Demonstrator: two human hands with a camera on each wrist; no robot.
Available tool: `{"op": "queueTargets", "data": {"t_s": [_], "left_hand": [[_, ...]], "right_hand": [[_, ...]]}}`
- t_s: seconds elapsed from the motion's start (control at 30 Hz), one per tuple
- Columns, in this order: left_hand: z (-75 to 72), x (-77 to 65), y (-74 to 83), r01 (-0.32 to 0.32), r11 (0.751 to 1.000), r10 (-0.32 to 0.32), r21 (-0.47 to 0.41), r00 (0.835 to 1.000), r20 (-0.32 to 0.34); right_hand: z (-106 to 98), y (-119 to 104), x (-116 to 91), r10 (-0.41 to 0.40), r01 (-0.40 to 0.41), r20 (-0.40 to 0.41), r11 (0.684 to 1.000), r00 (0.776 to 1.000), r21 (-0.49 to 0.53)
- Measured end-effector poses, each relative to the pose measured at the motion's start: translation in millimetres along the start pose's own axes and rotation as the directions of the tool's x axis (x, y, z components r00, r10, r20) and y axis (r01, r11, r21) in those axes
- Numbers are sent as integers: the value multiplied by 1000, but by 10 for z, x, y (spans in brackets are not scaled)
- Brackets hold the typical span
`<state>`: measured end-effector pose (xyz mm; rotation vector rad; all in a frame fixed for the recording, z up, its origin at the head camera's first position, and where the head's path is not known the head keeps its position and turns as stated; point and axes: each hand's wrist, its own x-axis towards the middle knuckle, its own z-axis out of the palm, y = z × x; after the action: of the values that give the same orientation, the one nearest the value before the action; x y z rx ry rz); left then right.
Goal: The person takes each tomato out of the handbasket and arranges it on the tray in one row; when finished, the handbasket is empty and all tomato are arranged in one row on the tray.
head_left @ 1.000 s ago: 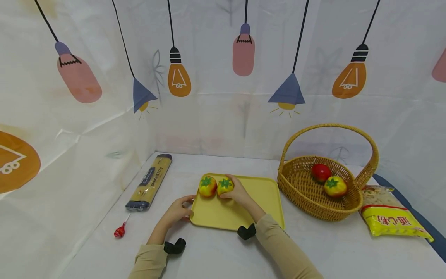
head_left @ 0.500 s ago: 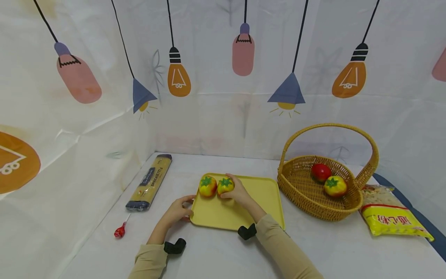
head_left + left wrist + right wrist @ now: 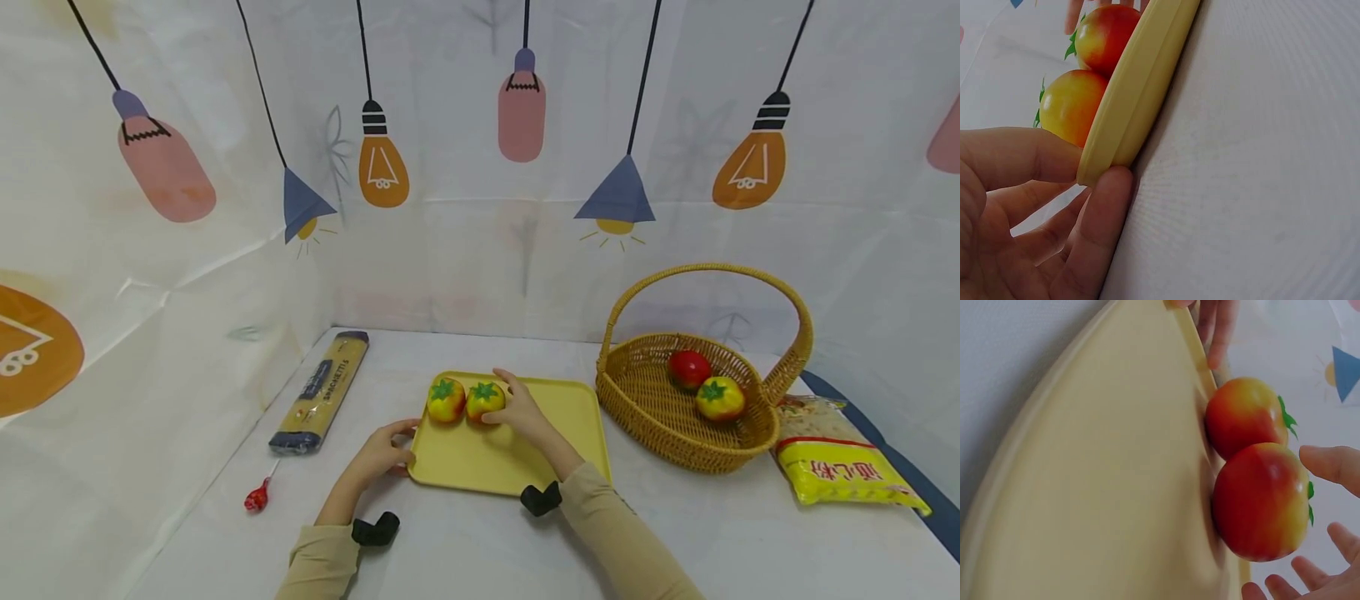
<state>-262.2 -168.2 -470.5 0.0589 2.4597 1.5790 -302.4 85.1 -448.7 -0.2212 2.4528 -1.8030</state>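
Two red-and-yellow tomatoes with green leafy tops sit side by side at the back left of a yellow tray (image 3: 502, 467). My left hand (image 3: 378, 454) holds the tray's left edge; in the left wrist view, thumb and finger pinch its rim (image 3: 1141, 94). The left tomato (image 3: 446, 403) stands closest to that rim. Around the right tomato (image 3: 483, 395) my right hand (image 3: 525, 419) spreads its fingers. In the right wrist view a gap shows between those fingers (image 3: 1329, 465) and the nearer tomato (image 3: 1260, 506), and the hand holds nothing.
A wicker basket (image 3: 660, 440) with a tall handle stands right of the tray, holding a red fruit (image 3: 688, 369) and another tomato (image 3: 721, 400). Beside it lies a yellow food bag (image 3: 847, 471). On the left are a spaghetti pack (image 3: 322, 392) and a red lollipop (image 3: 257, 498).
My right hand has let go of the right tomato, its fingers opening and drawing slightly back to the right. The tomato stays on the tray. My left hand keeps its place.
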Motion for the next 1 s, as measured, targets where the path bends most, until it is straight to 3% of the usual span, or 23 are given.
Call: {"op": "queueTargets", "data": {"t_s": [0.57, 1.0], "left_hand": [[20, 17, -39, -9, 1000, 9, 13, 1000, -14], [-14, 13, -32, -19, 1000, 20, -13, 1000, 16]], "right_hand": [[-154, -60, -149, -16, 16, -4, 1000, 1000, -12], [-299, -64, -220, -7, 7, -24, 1000, 1000, 8]]}}
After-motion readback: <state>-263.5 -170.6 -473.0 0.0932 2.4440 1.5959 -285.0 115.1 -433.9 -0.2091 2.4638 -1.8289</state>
